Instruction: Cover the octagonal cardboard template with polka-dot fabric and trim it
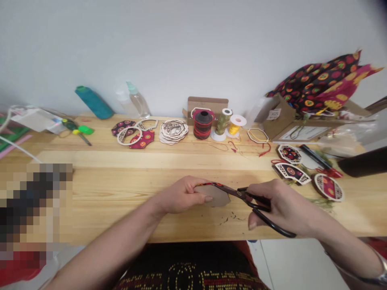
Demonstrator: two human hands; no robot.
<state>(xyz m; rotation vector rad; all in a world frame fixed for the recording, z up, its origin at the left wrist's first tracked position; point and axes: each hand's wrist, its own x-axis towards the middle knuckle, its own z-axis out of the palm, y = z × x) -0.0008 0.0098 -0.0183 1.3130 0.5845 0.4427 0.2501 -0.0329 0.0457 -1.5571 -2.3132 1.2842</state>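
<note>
My left hand grips a small flat wooden piece with patterned cloth along its top edge, held just above the table's near edge. My right hand holds black scissors by the handles, with the blades reaching left onto the cloth edge of the piece. Tiny dark thread clippings lie on the wooden table under the hands.
Finished cloth-covered ornaments lie at the right. Wooden frames and cloth pieces sit further back, with thread spools, a teal spool, spray bottles and a cardboard box holding patterned fabric along the wall.
</note>
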